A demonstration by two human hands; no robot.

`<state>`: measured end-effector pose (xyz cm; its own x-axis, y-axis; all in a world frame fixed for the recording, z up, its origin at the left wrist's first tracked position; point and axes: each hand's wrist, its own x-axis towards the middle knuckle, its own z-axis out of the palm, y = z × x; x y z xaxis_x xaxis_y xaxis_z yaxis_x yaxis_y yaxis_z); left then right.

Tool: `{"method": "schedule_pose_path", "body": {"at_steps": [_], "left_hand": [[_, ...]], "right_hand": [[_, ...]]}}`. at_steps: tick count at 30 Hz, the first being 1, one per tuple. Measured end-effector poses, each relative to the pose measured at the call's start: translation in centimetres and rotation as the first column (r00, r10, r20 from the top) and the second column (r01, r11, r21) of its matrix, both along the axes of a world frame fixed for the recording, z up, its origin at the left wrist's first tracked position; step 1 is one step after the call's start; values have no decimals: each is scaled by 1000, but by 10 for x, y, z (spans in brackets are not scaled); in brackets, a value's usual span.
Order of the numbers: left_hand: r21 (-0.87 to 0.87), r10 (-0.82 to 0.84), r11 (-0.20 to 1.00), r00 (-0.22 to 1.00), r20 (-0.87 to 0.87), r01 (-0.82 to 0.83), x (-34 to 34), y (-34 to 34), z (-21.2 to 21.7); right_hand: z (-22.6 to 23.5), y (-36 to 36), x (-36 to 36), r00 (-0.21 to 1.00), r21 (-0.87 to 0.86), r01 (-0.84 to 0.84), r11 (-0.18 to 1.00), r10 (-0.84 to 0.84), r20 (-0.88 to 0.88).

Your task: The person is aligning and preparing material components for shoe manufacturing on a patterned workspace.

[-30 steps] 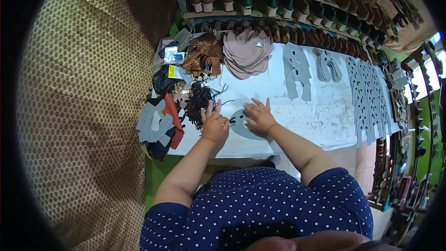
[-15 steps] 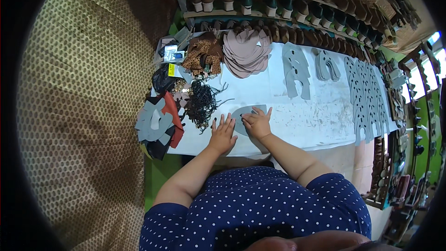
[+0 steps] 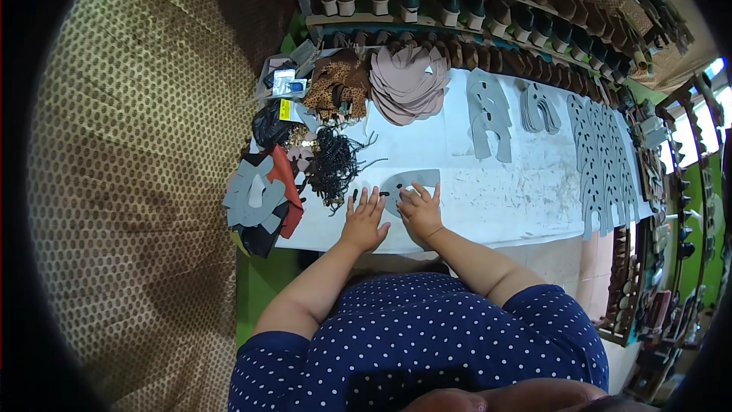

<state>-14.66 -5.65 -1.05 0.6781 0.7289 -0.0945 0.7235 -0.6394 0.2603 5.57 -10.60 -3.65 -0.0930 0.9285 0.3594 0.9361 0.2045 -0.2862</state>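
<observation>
A grey curved shoe-upper piece [image 3: 431, 176] lies on the white-covered table in front of me, partly hidden under my right hand. Flat on it rests my right hand [image 3: 420, 214], fingers spread. Beside the piece's left edge my left hand [image 3: 364, 221] lies with its fingers stretched out and holds nothing visible. Between my hands a small black strip [image 3: 384, 194] shows close to the piece's left edge, and another dark bit [image 3: 355, 194] sits by my left fingertips. A tangled heap of black straps [image 3: 335, 160] is just beyond my left hand.
Pinkish cut pieces [image 3: 409, 88] are fanned at the back, beside leopard-print material [image 3: 335, 90]. Grey cutouts [image 3: 488, 114] and long rows of grey pieces with black marks [image 3: 598, 156] lie to the right. Grey and red scraps [image 3: 286, 183] lie left. Shelves of shoes [image 3: 450, 8] stand behind.
My right hand has shifted slightly, its fingers now pointing more directly away from me and less spread. My left hand stays almost where it was.
</observation>
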Motion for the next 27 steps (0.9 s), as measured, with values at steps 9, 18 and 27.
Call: {"method": "schedule_pose_path", "body": {"at_steps": [9,18,27], "left_hand": [[9,6,1000,1000,4,-6,2,3,-3],[9,17,1000,1000,16,-17,3,3,-4],[-117,219,971,974,57,-211,29,32,21]], "right_hand": [[2,1,4,992,0,17,1000,-16,-124],[7,-3,6,997,-99,-28,995,21,-79],[15,-10,20,992,-156,-117,981,124,34]]}}
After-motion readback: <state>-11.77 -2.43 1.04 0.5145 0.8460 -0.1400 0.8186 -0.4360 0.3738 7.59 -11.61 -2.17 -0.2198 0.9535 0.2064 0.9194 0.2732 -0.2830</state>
